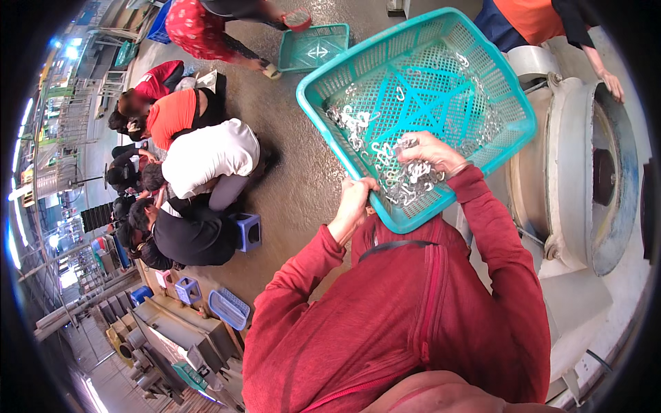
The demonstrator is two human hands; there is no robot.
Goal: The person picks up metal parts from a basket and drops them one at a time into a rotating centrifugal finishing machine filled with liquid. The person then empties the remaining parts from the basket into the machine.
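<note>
A large turquoise plastic basket with meshed walls is tilted in front of me. Small shiny curved metal pieces, like hooks, lie heaped in its near corner, with others scattered along the sides. At the near left rim, my left hand is closed around the edge. My right hand reaches inside over the heap, its fingers curled about some of the hooks; the fingertips are partly lost among them.
To the right stands a big round metal machine, with a person's hand on its rim. A second turquoise basket rests on the wet floor beside a bending person. Several people crouch at left near a blue stool.
</note>
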